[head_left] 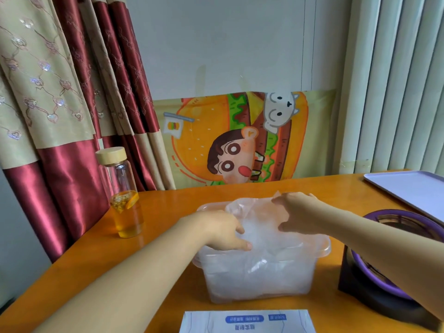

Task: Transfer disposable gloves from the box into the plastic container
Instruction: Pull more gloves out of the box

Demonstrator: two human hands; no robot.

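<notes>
A clear plastic container (322, 248) stands in the middle of the orange table, stuffed with thin clear disposable gloves (259, 236) that bulge above its rim. My left hand (223, 231) rests on the container's left rim, its fingers pressing down on the gloves. At the far right of the pile, my right hand (298, 212) has its fingers curled over the gloves, and the thumb reaches toward the middle. The white and blue glove box (247, 320) lies at the table's near edge, just in front of the container.
A glass bottle (122, 195) with a wooden lid and yellow liquid stands at the left. A dark stand holding a purple-rimmed bowl (384, 248) sits close on the container's right. A pale tray (408, 188) lies far right. Curtains hang behind.
</notes>
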